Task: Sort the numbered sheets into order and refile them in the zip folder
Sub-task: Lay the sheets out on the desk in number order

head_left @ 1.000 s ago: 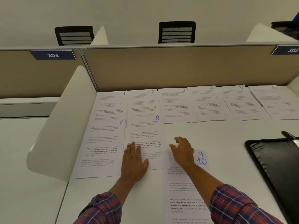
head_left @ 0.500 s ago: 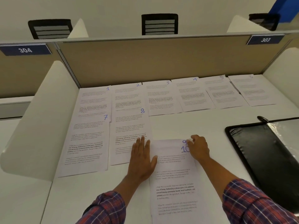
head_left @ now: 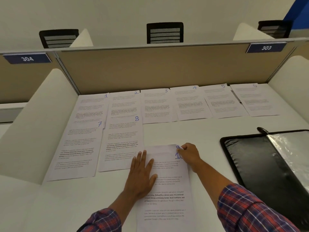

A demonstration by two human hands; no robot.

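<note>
Ten white printed sheets (head_left: 157,106) numbered in blue lie left of and beyond one black zip folder (head_left: 250,164); farther beyond it, three black mesh chairbacks (head_left: 165,33) and two blue number plates (head_left: 266,47).

Head-worn wide-angle view, facing forward and down.
It sits close above the near edge of the bench (head_left: 192,131), looking across the numbered sheets (head_left: 157,106) to the partition (head_left: 158,69) behind; the right edge cuts the zip folder (head_left: 260,164), the bottom edge the plaid sleeves (head_left: 250,211).
</note>
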